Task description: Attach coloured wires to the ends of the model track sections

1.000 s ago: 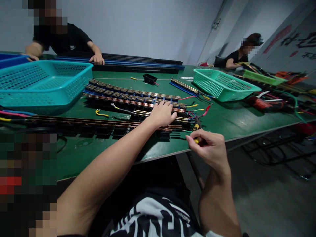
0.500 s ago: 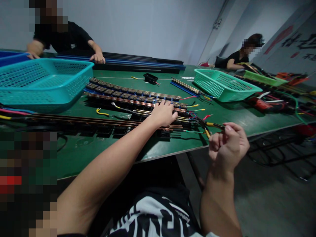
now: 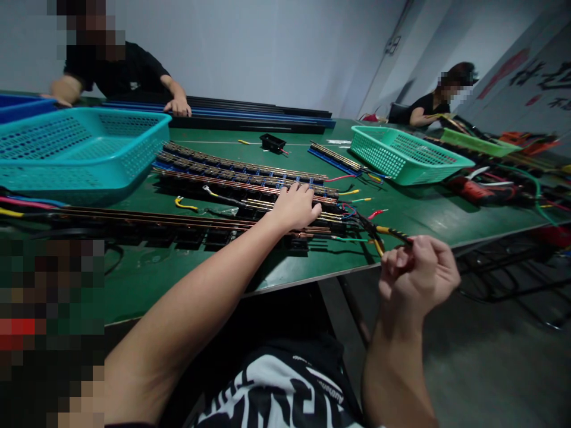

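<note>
My left hand point(image 3: 297, 207) lies across a row of long strips with copper-coloured rods point(image 3: 250, 191) on black and blue supports. Its fingers are spread and bent over the rods, the palm facing down. At the strips' right end, several loose wires stick out, among them a green wire point(image 3: 352, 239) and one with a red end point(image 3: 378, 213). My right hand point(image 3: 419, 267), just off the table's front edge, is closed on a yellow-and-black cable point(image 3: 392, 232) that runs from that end. The part of the cable inside the fingers is hidden.
A turquoise basket point(image 3: 134, 151) stands at left, a mint-green basket point(image 3: 401, 172) at right. Beside the latter lies a red tool point(image 3: 484, 190). A small black box point(image 3: 272, 142) sits mid-table. Two people work across the green table point(image 3: 285, 270), one with hands near dark bars point(image 3: 250, 123).
My right hand has moved slightly right and down, drawing the yellow-and-black cable further out along with it. The left hand keeps its place on the strips.
</note>
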The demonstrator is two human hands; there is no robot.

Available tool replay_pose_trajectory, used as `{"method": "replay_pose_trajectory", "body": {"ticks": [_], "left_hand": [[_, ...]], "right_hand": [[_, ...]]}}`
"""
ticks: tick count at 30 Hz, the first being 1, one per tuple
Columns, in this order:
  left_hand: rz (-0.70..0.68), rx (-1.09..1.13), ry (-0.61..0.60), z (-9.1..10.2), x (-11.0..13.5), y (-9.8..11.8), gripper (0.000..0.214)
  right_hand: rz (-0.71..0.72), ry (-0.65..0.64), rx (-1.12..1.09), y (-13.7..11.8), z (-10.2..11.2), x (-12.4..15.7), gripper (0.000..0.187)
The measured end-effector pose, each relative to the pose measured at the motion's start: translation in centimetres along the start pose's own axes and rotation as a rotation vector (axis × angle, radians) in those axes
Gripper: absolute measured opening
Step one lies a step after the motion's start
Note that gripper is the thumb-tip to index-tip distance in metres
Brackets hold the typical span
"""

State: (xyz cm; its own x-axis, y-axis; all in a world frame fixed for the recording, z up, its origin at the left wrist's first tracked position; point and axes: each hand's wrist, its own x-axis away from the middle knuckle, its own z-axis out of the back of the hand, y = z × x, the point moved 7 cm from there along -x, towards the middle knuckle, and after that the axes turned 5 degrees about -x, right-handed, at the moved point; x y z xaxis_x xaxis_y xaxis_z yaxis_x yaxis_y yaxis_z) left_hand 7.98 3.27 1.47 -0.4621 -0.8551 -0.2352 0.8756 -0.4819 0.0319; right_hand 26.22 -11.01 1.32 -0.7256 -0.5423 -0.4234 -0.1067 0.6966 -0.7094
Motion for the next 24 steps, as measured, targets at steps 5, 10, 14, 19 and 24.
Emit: {"method": "replay_pose_trajectory", "body": {"ticks": [5,10,14,19,24], "left_hand": [[-0.007,0.004,0.000,0.1,0.0,0.1,0.048],[-0.010,-0.002,-0.001,0.0,-0.1,0.1,0.050],[-0.007,-0.008,0.001,0.0,0.0,0.0,0.052],[-0.010,-0.010,0.000,-0.1,-0.1,0.0,0.052],[-0.010,-0.006,0.003,-0.2,-0.1,0.0,0.052]], "right_hand": [[0.161,0.033,0.088,-3.9,-0.2,2.5,0.009],[0.002,-0.017,0.091,-6.5,-0.1,3.9,0.002],[-0.115,-0.026,0.090,-6.1,-0.2,4.2,0.007],[-0.128,-0.083,0.020,-4.2,-0.9,3.7,0.011],[-0.100,-0.156,0.089,-3.4,-0.5,4.0,0.015]]}}
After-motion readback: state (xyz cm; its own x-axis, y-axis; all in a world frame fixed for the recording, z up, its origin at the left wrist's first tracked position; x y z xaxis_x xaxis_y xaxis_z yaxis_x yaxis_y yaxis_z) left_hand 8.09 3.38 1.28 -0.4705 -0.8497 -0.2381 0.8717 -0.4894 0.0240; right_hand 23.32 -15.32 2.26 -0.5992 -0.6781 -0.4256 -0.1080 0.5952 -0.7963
